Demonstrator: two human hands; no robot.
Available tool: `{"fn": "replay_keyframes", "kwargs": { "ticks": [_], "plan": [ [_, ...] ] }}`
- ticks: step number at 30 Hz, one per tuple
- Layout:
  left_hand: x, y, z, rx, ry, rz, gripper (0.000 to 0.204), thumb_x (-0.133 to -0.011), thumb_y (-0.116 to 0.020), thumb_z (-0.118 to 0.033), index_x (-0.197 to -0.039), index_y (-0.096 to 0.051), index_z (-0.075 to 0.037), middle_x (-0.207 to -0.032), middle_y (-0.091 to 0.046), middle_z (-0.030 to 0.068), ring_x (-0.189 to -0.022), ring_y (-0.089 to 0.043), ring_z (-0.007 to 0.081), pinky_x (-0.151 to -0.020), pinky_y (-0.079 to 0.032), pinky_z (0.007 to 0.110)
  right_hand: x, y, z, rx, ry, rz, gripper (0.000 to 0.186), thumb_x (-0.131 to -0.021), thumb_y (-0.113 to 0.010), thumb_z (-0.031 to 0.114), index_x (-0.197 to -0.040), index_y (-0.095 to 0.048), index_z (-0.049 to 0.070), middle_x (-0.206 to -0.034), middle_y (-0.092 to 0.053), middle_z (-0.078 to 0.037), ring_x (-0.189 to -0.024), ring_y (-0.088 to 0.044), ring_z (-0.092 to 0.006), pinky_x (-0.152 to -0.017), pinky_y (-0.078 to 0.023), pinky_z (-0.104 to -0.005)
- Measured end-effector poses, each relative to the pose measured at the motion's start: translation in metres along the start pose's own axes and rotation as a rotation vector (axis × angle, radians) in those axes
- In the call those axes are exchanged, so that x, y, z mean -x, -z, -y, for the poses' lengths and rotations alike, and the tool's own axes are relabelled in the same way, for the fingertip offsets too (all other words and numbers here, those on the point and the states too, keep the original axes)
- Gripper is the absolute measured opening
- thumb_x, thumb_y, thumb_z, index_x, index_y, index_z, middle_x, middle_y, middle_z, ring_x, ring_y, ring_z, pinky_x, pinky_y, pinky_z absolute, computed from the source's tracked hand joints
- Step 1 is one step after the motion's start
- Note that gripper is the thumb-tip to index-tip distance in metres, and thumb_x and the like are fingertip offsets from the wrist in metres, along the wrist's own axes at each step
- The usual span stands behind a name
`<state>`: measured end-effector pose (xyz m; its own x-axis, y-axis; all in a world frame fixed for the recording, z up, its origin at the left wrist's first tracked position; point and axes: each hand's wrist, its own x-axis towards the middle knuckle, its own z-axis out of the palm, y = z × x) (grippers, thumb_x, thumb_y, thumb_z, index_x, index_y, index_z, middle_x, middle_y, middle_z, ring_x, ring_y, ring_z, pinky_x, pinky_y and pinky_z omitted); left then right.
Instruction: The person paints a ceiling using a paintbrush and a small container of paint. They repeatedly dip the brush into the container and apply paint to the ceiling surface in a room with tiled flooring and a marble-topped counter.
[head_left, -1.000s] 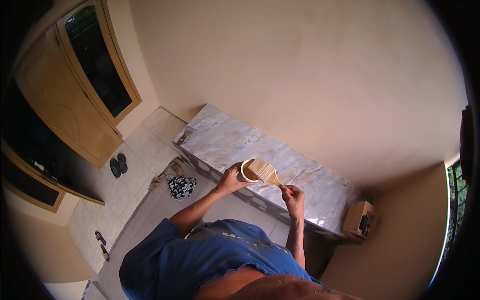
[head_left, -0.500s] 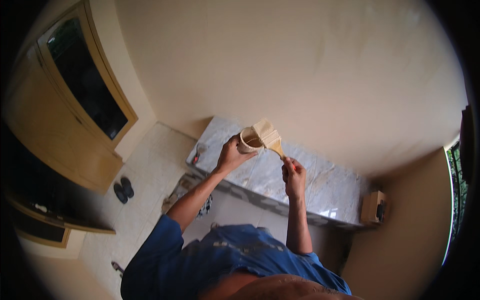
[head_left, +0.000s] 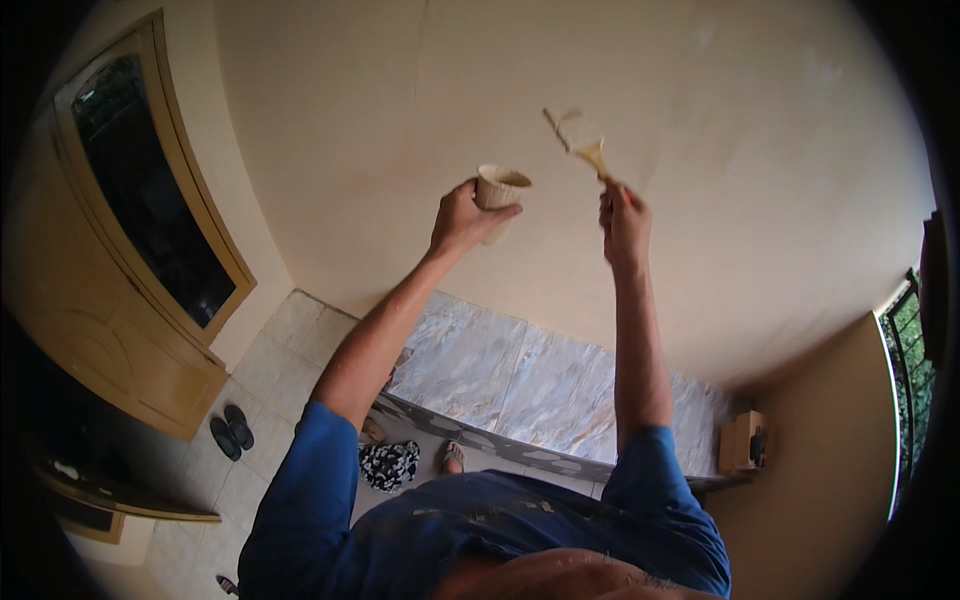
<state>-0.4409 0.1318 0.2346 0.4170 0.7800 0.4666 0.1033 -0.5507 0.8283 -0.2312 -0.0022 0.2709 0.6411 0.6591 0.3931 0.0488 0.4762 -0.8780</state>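
Observation:
My left hand [head_left: 463, 220] is wrapped round a small pale cup [head_left: 499, 190], its sides streaked and some paint-like stuff showing inside the rim. My right hand [head_left: 627, 228] grips a wide flat paintbrush [head_left: 590, 153] by its handle. The brush points up toward the beige wall [head_left: 400, 130]. Its bristle end is smeared by motion, so I cannot tell whether it touches the wall. Brush and cup are apart, with the brush higher and to the right.
A grey marble-tiled bench [head_left: 530, 390] runs along the wall's foot. A brown box [head_left: 741, 442] stands at its right end. To the left are a wooden door [head_left: 150, 290] and dark slippers [head_left: 232, 432] on the floor. A black-and-white patterned cloth [head_left: 390, 466] lies before the bench.
The brush has left the cup's rim and moved up and right toward the wall. Both arms have risen and stretched forward, and the cup has come up with my left hand.

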Motion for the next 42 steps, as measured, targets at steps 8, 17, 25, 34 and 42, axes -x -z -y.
{"fn": "replay_keyframes", "kwargs": {
  "ticks": [8, 17, 25, 34, 42],
  "plan": [
    [-0.136, -0.02, 0.029, 0.022, -0.086, 0.02, 0.064, -0.072, -0.091, -0.034, -0.122, -0.068, -0.003, -0.114, -0.074, 0.0129, -0.103, -0.072, 0.0228, -0.089, -0.059, 0.036, -0.234, -0.061, 0.032, 0.42, 0.503, -0.094, 0.024, -0.099, -0.063, 0.023, -0.09, -0.071, 0.003, -0.062, -0.057, -0.003, -0.055, -0.055, -0.013, -0.048, -0.04, -0.0307],
    [-0.156, -0.011, 0.137, 0.083, -0.06, 0.013, 0.063, -0.071, -0.092, -0.034, -0.119, -0.068, -0.002, -0.11, -0.075, 0.0144, -0.101, -0.073, 0.0251, -0.088, -0.059, 0.038, -0.376, -0.156, 0.038, 1.433, 1.268, -0.284, 0.041, -0.098, -0.056, 0.013, -0.138, -0.057, 0.011, -0.087, -0.065, -0.016, -0.075, -0.071, -0.0324, -0.059, -0.058, -0.0427],
    [-0.118, 0.038, 0.231, 0.105, 0.098, -0.053, 0.062, -0.07, -0.092, -0.034, -0.117, -0.068, -0.001, -0.107, -0.075, 0.0156, -0.098, -0.074, 0.0268, -0.085, -0.059, 0.04, -0.364, -0.176, -0.097, 1.851, 1.004, -0.134, 0.065, -0.094, -0.056, 0.007, -0.153, -0.032, -0.006, -0.104, -0.066, -0.02, -0.078, -0.072, -0.0268, -0.06, -0.061, -0.0337],
    [-0.036, 0.109, 0.287, 0.039, 0.266, -0.094, 0.064, -0.068, -0.094, -0.03, -0.118, -0.068, -0.001, -0.106, -0.075, 0.0157, -0.096, -0.074, 0.0269, -0.083, -0.059, 0.038, -0.262, -0.178, -0.176, 1.742, 0.544, 0.088, 0.066, -0.095, -0.053, 0.002, -0.154, -0.026, -0.008, -0.105, -0.064, -0.027, -0.083, -0.072, -0.0351, -0.065, -0.061, -0.0394],
    [0.034, 0.117, 0.319, 0.016, 0.324, -0.069, 0.066, -0.066, -0.095, -0.03, -0.119, -0.068, -0.001, -0.106, -0.074, 0.0162, -0.096, -0.073, 0.0282, -0.083, -0.058, 0.04, -0.254, -0.188, -0.096, 1.552, 0.728, -0.043, 0.043, -0.101, -0.05, 0.013, -0.142, -0.047, 0.001, -0.087, -0.066, -0.026, -0.073, -0.069, -0.0416, -0.061, -0.057, -0.0497]
  ]
}}
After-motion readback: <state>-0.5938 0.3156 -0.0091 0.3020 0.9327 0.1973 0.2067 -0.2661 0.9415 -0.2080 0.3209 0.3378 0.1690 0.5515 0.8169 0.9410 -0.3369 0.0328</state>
